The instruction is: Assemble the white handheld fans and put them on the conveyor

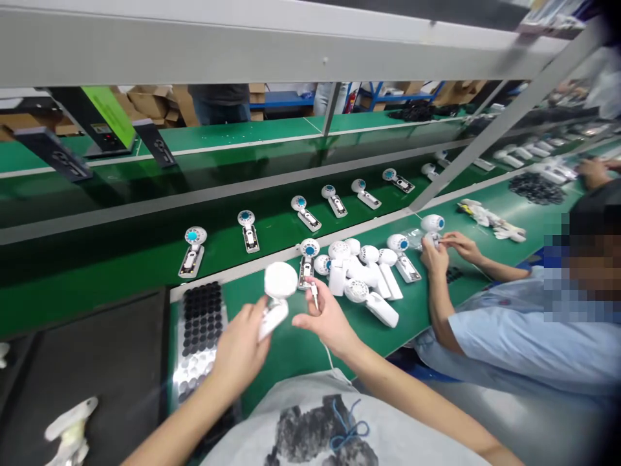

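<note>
My left hand [242, 343] is closed around the handle of a small white handheld fan [280, 282], its round head tilted up and blurred. Just right of it, my right hand [332, 323] pinches a white cable plug [314, 295]; the plug and the fan are apart. The white cable [328, 356] hangs below that hand toward my lap. Behind the plug lies a fan with an opened handle and a blue hub [309, 248]. Beside it, to the right, several white fans are heaped on the green table, one of them a fan with a grille [358, 291].
A sheet of round black pads [201, 317] lies left, by a black mat [97, 349] with a soiled glove [72, 427]. Opened fans [249, 232] line the green conveyor [218, 259]. At right, a co-worker's hands [436, 255] hold a fan. A slanted post [485, 136] stands ahead.
</note>
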### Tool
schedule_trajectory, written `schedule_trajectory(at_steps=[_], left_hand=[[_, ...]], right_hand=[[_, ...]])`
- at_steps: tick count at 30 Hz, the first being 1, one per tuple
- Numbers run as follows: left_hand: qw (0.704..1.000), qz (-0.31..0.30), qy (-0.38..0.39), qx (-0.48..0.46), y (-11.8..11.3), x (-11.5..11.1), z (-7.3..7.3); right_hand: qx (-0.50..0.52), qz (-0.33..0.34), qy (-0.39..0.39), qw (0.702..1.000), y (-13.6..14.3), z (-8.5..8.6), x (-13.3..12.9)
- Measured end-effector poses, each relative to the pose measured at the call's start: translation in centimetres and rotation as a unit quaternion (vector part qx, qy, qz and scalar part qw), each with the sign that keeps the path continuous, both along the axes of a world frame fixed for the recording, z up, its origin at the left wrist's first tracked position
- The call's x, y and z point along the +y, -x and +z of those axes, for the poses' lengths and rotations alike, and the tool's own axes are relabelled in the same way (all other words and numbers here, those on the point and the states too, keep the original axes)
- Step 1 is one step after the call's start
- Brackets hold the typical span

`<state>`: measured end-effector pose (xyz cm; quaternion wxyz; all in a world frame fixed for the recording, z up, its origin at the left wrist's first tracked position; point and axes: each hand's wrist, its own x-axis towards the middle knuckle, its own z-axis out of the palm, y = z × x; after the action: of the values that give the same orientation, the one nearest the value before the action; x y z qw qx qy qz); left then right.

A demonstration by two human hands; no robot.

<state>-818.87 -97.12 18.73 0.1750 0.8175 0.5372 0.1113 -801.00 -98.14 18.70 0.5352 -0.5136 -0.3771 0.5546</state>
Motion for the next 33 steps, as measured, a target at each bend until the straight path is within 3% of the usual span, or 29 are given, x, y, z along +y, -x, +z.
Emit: schedule_trajectory(at_steps=[3,6,9,11,14,18,23,28,33], left_hand=[[0.998,-0.043,0.051,0.020,-3.0,-3.3,-0.3],[0.969,-0.085,0.206,-0.108,-4.4,-4.5,0.0],[0.867,-0.065,0.366,-0.332,-5.7,-4.8,0.6],[0.794,-0.018,0.413,-0.447,-6.6,-5.0,0.8],[0.741,0.065,0.427,-0.514,-7.8,-5.5,0.6],[0.716,0.151,0.400,-0.552,-7.8,-5.7,0.7],[0.675,0.235,0.369,-0.594,-6.5,-4.0,1.6],[0.673,0.225,0.343,-0.615,-6.0,-3.4,1.6],[0.696,0.192,0.327,-0.610,-6.2,-4.1,1.3]], right_hand=[[0.068,-0.001,-0.021,0.997,-0.9,0.0,-1.3],[0.085,0.038,-0.011,0.996,-2.1,0.0,-2.7],[0.076,0.099,-0.026,0.992,-2.9,0.5,-3.5],[0.076,0.125,-0.044,0.988,-3.2,1.2,-3.6],[0.095,0.131,-0.042,0.986,-3.3,1.8,-3.2],[0.076,0.164,0.017,0.983,-4.0,1.4,-2.6],[-0.146,0.152,-0.023,0.977,-5.2,1.3,-3.5],[-0.273,0.247,-0.098,0.924,-4.3,2.9,-5.6],[-0.295,0.262,-0.107,0.913,-3.2,3.3,-5.9]])
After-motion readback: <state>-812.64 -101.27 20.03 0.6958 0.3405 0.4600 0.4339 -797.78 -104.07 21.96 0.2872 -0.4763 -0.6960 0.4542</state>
